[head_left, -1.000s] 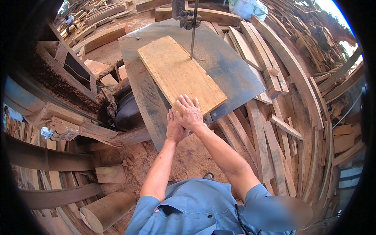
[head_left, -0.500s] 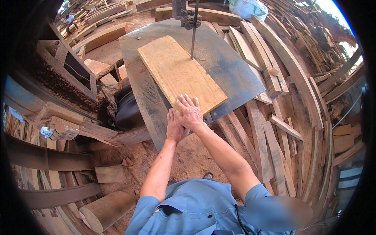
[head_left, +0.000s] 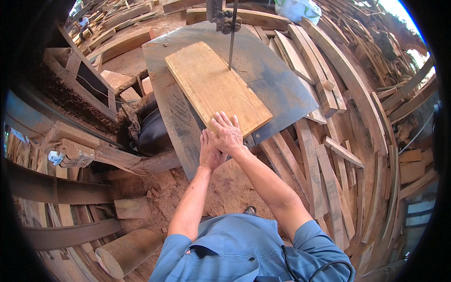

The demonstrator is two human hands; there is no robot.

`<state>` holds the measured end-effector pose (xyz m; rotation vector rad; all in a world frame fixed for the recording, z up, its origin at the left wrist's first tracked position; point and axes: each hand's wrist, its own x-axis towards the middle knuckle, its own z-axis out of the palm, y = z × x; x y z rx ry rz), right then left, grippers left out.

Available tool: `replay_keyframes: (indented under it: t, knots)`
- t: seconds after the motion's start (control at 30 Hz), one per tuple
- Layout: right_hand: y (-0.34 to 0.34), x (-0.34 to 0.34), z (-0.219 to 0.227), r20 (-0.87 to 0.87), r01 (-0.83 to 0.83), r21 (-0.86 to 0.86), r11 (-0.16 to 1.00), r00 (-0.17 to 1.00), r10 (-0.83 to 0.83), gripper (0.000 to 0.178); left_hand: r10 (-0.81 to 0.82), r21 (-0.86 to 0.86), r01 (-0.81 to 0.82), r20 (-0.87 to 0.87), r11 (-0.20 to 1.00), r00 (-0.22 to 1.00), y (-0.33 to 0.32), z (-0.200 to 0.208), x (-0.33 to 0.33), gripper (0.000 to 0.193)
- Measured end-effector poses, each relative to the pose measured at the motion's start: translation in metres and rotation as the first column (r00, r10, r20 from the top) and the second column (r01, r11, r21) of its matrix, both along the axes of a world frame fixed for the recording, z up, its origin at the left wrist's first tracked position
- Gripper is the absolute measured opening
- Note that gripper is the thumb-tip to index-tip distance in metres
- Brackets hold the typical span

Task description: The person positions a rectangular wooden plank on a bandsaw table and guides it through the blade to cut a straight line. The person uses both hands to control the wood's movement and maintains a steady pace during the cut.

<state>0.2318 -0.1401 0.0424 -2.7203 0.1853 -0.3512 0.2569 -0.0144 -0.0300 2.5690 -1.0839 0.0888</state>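
Observation:
A thick, light-brown wooden board [head_left: 211,84] lies slantwise on a dark metal saw table [head_left: 286,89]. My right hand [head_left: 227,135] rests flat on the board's near end, its fingers stretched out. My left hand [head_left: 211,152] sits just beside it at the board's near edge, fingers extended and partly covered by the right hand. Neither hand is wrapped around the board. Farther off, a thin upright bandsaw blade [head_left: 232,44] meets the board near its right side, under a dark metal blade guide [head_left: 225,21].
Long timber planks [head_left: 319,70] lie to the right of the table. At the left stand a rusty machine frame [head_left: 80,89] and a dark wheel-like housing [head_left: 155,131]. A round log [head_left: 129,251] lies low at left. Behind the table is a white sack [head_left: 298,10]; sawdust covers the ground.
Almost nothing differs. My hands stay in the same place on the board, and the board keeps nearly the same position against the blade.

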Motion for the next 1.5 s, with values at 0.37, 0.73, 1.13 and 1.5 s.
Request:
replay_keyframes:
  t: [0.37, 0.73, 1.13, 1.5]
  knots:
    - [0.0004, 0.0005, 0.0022, 0.003, 0.002, -0.002, 1.000, 1.000, -0.002, 0.056, 0.002, 0.011, -0.002, -0.011, 1.000, 1.000, 0.0004, 0.0033, -0.0008, 0.093]
    - [0.0007, 0.0007, 0.0015, -0.005, 0.003, -0.013, 1.000, 1.000, -0.003, 0.057, -0.003, 0.018, 0.003, 0.001, 1.000, 1.000, 0.0004, 0.0012, -0.0003, 0.093]
    - [-0.0002, 0.0012, 0.0021, 0.015, 0.001, -0.008, 1.000, 1.000, -0.001, 0.054, 0.009, 0.009, -0.009, -0.010, 1.000, 1.000, -0.0011, -0.0016, -0.0007, 0.093]
    - [0.0007, 0.0026, 0.0033, 0.020, 0.003, 0.000, 1.000, 1.000, -0.003, 0.055, 0.008, -0.021, -0.007, 0.004, 1.000, 1.000, -0.0008, -0.0044, 0.0001, 0.088]
